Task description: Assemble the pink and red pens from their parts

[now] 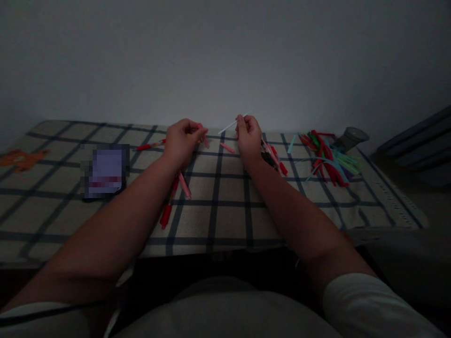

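My left hand (pixel 182 140) is closed around a short pink pen part (pixel 203 137) above the checked tablecloth (pixel 225 206). My right hand (pixel 248 136) pinches a thin white refill (pixel 230 126) that points left and up toward the left hand. A small pink piece (pixel 227 148) lies on the cloth between the hands. Red and pink pens (pixel 176 192) lie under my left forearm. More red pen parts (pixel 276 159) lie just right of my right wrist.
A pile of red, green and blue strips (pixel 329 159) lies at the back right beside a tipped grey cup (pixel 350 137). A red pen (pixel 150 146) lies at the back left. A blurred rectangular object (pixel 105 171) rests on the left, and an orange figure (pixel 23 158) lies further left.
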Demonstrator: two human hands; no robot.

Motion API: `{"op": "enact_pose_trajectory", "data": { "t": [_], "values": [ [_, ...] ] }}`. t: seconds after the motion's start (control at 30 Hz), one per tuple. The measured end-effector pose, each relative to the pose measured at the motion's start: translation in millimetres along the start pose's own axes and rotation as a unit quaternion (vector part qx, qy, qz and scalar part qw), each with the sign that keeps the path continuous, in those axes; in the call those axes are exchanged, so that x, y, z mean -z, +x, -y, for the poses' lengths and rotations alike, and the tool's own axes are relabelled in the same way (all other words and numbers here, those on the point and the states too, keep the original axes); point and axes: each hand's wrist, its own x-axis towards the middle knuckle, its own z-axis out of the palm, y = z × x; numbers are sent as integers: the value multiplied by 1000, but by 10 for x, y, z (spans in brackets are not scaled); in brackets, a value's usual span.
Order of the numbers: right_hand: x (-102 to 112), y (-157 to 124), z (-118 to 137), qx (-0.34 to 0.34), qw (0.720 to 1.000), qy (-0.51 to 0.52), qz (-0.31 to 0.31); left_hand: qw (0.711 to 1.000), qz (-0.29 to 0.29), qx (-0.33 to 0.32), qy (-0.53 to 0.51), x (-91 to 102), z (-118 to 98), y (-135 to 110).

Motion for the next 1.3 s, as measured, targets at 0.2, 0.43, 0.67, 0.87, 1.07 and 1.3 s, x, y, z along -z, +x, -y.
{"op": "enact_pose_trajectory", "data": {
  "t": [0.2,0.43,0.67,0.87,1.07,1.3],
  "values": [
    [26,17,-123,3,1000,-11,-4,999,-34,8,-31,8,35,44],
    [10,10,-113,-6,1000,5,-5,995,-47,47,-71,28,55,51],
    [-33,-13,67,-36,999,26,-15,1000,-14,11,-17,13,-32,4],
    [-51,-29,79,-14,1000,19,5,988,70,-112,82,23,-86,-56],
    [-91,-49,110,-44,998,41,1,968,137,-167,131,55,-89,-52],
    [-73,-88,159,-48,998,16,39,970,129,-167,124,37,-56,-42]
  ]
}}
